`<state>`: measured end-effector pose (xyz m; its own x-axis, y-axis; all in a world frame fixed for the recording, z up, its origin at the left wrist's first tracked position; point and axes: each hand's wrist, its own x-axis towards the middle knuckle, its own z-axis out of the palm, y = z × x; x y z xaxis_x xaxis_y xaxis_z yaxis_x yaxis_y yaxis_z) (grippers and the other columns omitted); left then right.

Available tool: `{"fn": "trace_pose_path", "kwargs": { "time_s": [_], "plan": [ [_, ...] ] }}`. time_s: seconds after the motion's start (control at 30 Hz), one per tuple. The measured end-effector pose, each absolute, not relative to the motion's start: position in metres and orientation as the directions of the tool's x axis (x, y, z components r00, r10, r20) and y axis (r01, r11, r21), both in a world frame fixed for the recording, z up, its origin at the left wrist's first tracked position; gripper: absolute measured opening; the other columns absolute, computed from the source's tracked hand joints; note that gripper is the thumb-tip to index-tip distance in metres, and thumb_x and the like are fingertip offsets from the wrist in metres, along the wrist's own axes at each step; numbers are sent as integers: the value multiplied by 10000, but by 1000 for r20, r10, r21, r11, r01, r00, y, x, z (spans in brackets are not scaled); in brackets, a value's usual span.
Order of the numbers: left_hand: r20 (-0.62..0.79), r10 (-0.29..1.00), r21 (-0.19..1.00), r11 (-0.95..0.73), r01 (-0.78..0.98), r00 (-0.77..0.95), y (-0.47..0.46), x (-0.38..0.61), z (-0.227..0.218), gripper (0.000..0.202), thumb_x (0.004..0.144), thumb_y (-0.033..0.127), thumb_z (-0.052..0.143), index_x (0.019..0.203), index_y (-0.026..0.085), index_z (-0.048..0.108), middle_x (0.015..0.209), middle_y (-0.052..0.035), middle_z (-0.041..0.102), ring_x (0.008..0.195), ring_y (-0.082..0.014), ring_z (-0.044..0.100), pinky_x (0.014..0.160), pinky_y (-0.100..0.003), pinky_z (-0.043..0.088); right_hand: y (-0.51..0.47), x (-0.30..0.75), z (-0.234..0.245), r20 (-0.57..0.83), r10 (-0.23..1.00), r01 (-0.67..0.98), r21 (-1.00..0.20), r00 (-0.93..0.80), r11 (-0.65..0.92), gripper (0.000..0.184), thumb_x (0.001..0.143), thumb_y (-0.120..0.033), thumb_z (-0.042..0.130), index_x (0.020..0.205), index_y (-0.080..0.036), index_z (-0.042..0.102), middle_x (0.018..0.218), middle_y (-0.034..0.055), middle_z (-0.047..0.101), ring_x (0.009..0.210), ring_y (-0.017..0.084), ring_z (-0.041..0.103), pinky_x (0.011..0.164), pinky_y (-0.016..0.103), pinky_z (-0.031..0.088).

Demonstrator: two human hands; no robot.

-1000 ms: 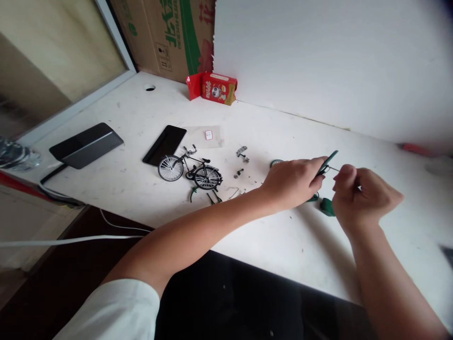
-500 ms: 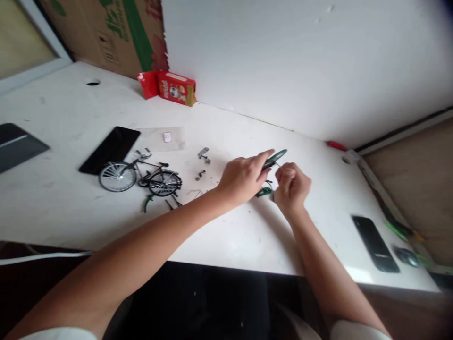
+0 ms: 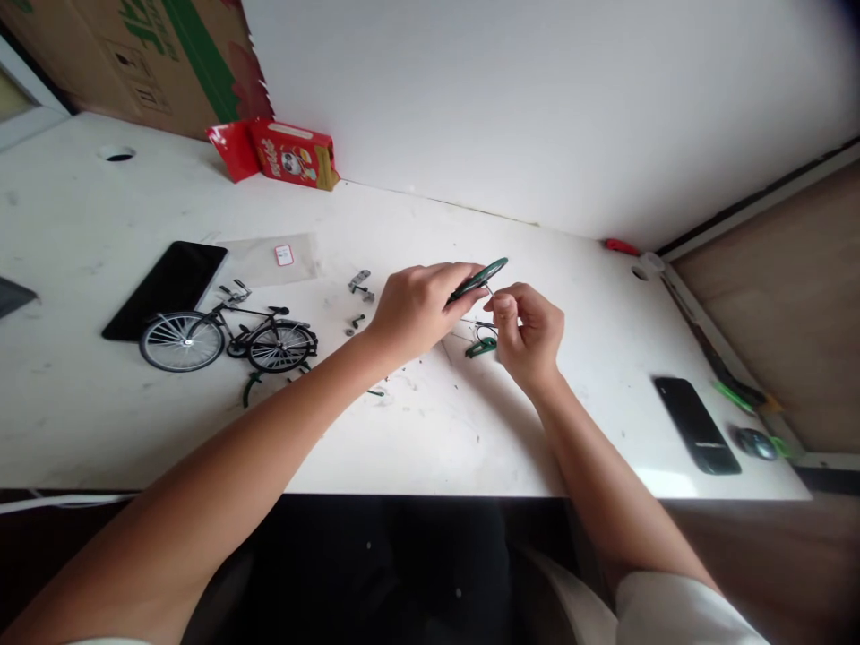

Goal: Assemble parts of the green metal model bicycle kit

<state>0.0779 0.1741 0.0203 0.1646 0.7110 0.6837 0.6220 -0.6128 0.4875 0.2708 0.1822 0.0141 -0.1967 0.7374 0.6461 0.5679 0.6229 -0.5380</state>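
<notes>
My left hand [image 3: 423, 305] is closed around a small dark green model bicycle wheel [image 3: 494, 271], held tilted above the table. Close on its right, my right hand [image 3: 530, 331] pinches a thin metal rod [image 3: 489, 289] whose tip meets the wheel's underside; the rest of the rod is hidden by the fingers. Below the hands lies a green model part [image 3: 481, 347] with a thin dark loop. An assembled black model bicycle [image 3: 232, 336] stands to the left, and a curved green piece [image 3: 252, 390] lies in front of it.
Small grey parts [image 3: 361, 285] lie between the bicycle and my left hand. Behind the bicycle are a black tablet-like slab [image 3: 167, 291] and a clear bag [image 3: 262, 260]. A red box [image 3: 292, 157] stands at the back; a black phone [image 3: 697, 425] and a mouse [image 3: 756, 442] are at right.
The view has swung right, so everything sits further left in it. Both hands keep their hold on the wheel and the rod, with little other visible change.
</notes>
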Motion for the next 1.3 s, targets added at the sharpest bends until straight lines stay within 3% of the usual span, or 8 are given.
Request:
{"fn": "trace_pose_path", "kwargs": {
  "time_s": [0.17, 0.33, 0.53, 0.8, 1.07, 1.17, 1.23, 1.3],
  "plan": [
    [697, 679, 403, -637, 657, 230, 179, 67, 27, 172, 1022, 299, 656, 1105, 216, 781, 948, -39, 822, 805, -188, 734, 744, -318, 514, 179, 268, 18, 603, 764, 508, -595, -229, 623, 453, 1043, -604, 545, 827, -228, 678, 720, 8, 681, 602, 118, 588, 578, 277, 465],
    [680, 697, 428, -631, 647, 229, 179, 61, 35, 172, 1005, 289, 634, 1025, 217, 789, 951, -39, 807, 850, -194, 737, 789, -321, 525, 177, 262, 17, 540, 814, 388, -718, -213, 578, 374, 1044, -558, 575, 895, -232, 681, 791, 9, 698, 671, 122, 657, 579, 259, 512],
    [686, 700, 454, -624, 636, 198, 184, 52, 39, 176, 998, 301, 625, 1029, 220, 779, 958, -37, 797, 852, -181, 721, 795, -315, 525, 181, 247, 22, 507, 843, 401, -745, -180, 534, 395, 1044, -561, 572, 869, -222, 671, 774, 7, 703, 683, 119, 681, 566, 246, 523],
    [702, 692, 442, -607, 660, 167, 191, 44, 33, 221, 1008, 272, 610, 1117, 233, 798, 964, -39, 796, 889, -195, 736, 819, -331, 530, 177, 236, 41, 563, 814, 547, -641, -142, 539, 297, 990, -485, 694, 873, -230, 792, 797, 18, 803, 591, 126, 680, 450, 267, 426],
    [713, 667, 345, -603, 720, 216, 192, 44, 29, 295, 1042, 317, 570, 1213, 224, 792, 1001, -59, 813, 885, -213, 739, 813, -350, 522, 180, 241, 39, 737, 636, 724, -307, -230, 618, 266, 985, -407, 694, 768, -267, 755, 711, -3, 760, 691, 165, 681, 642, 335, 517],
    [745, 629, 292, -608, 738, 224, 192, 45, 29, 314, 1062, 305, 531, 1236, 214, 776, 1034, -62, 814, 893, -216, 741, 821, -366, 513, 178, 238, 47, 625, 764, 647, -519, -158, 558, 273, 975, -461, 708, 815, -247, 762, 726, 9, 761, 678, 161, 698, 608, 318, 515],
    [763, 611, 268, -598, 755, 212, 192, 45, 29, 319, 1072, 297, 508, 1250, 225, 763, 1045, -59, 810, 908, -219, 742, 828, -378, 507, 178, 237, 56, 404, 905, 471, -777, -135, 418, 320, 962, -514, 719, 836, -221, 754, 731, 24, 757, 635, 147, 691, 532, 289, 482],
    [773, 603, 259, -581, 771, 195, 192, 44, 30, 320, 1082, 298, 489, 1253, 241, 754, 1035, -57, 803, 912, -223, 739, 830, -388, 502, 181, 238, 64, 123, 969, 283, -942, -214, 182, 386, 932, -565, 744, 787, -209, 720, 709, 31, 739, 590, 129, 660, 455, 267, 411]
  ]
}}
